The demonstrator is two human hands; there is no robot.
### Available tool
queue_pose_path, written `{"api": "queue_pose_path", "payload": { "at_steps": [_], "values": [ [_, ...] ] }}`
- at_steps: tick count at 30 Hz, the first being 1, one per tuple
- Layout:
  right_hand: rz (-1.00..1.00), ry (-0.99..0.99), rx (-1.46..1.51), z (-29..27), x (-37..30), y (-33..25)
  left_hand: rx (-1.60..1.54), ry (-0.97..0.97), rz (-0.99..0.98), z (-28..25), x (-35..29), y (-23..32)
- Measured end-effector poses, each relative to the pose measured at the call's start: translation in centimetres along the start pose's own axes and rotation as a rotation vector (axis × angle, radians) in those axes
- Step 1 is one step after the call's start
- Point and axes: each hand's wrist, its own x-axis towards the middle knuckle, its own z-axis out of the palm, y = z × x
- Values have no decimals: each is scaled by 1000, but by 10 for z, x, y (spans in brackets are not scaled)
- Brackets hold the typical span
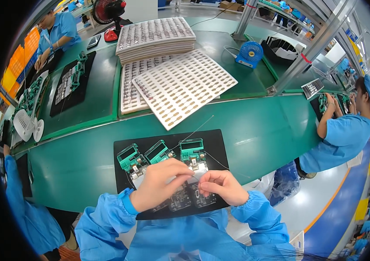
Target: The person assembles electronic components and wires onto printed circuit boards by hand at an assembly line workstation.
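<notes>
Above a black mat (213,140), my left hand (161,182) and my right hand (224,186) nearly meet, each with thumb and forefinger pinched. What they pinch is too small to make out. Beneath them lie dark circuit boards (179,201), partly covered by my fingers. Beyond my hands, three green plastic frames stand in a row: a left frame (129,158), a middle frame (159,152) and a right frame (192,148). Small metal parts join the frames to the boards. Thin wires (200,126) stick out from around them.
White trays (154,41) are stacked at the back, and one slotted tray (185,87) lies askew in front. A blue fan (249,55) stands back right, a red-and-black fan (109,17) back left. Co-workers sit at both sides, including one in blue (343,132) at the right.
</notes>
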Motion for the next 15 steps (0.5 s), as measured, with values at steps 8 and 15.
{"api": "queue_pose_path", "payload": {
  "at_steps": [8,15],
  "values": [
    [-290,306,-484,10,17,2,51,27,-194,8,15,-13],
    [-599,505,-940,14,36,9,341,97,-27,15,25,-28]
  ]
}}
